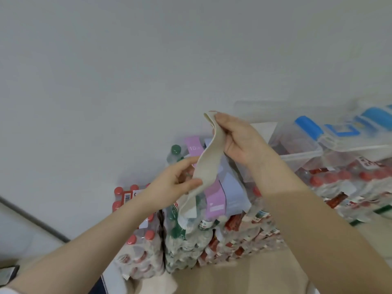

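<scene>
I hold a narrow cream cloth strip [209, 162] up in front of a white wall. My right hand [239, 143] pinches its upper end between thumb and fingers. Lower down, my left hand [176, 183] pinches the strip's middle, thumb under it and fingers above. The strip's lower end hangs down over the bottle packs.
Shrink-wrapped packs of red-capped bottles [137, 236] and green-capped bottles [182, 236] stand below my hands. A purple and blue carton [224, 194] lies on them. Clear plastic boxes with blue lid clips [309, 132] sit at the right. A cardboard surface [244, 276] is at the bottom.
</scene>
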`<state>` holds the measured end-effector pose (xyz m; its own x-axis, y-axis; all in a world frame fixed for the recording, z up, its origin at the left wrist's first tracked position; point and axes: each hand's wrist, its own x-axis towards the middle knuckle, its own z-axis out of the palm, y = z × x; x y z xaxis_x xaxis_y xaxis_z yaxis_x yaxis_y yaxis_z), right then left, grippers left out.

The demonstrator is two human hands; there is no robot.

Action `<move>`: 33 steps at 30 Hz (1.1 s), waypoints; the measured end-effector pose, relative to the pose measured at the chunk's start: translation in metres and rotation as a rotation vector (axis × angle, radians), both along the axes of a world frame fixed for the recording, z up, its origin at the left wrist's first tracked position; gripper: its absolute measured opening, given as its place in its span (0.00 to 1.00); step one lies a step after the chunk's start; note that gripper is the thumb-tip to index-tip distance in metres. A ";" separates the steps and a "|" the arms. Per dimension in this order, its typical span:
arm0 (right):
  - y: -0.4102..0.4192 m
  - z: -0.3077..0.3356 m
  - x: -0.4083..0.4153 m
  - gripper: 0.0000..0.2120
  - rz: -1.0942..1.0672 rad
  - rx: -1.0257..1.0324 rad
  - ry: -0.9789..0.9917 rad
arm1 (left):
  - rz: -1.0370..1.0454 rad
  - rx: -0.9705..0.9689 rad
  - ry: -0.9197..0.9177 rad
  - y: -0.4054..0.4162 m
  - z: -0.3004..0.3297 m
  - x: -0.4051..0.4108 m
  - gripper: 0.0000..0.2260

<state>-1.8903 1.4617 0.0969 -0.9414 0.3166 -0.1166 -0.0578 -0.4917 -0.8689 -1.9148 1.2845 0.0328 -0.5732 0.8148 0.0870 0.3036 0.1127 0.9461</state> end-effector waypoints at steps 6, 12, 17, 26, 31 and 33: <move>-0.010 0.038 0.066 0.09 -0.192 0.413 0.252 | -0.307 0.036 -0.142 0.000 0.039 0.028 0.22; -0.011 0.046 0.136 0.10 -0.285 0.714 0.228 | -0.056 0.318 -0.067 0.032 0.094 0.074 0.04; 0.006 0.038 0.191 0.10 -0.318 0.884 0.166 | 0.050 0.289 -0.013 0.053 0.093 0.131 0.03; 0.009 0.033 0.262 0.10 -0.220 0.946 0.135 | 0.097 0.287 -0.094 0.047 0.090 0.206 0.06; 0.005 0.027 0.277 0.11 -0.256 0.956 0.101 | 0.123 0.291 -0.174 0.039 0.086 0.223 0.06; 0.004 0.022 0.281 0.08 -0.328 1.100 0.135 | 0.169 0.314 -0.215 0.040 0.083 0.228 0.08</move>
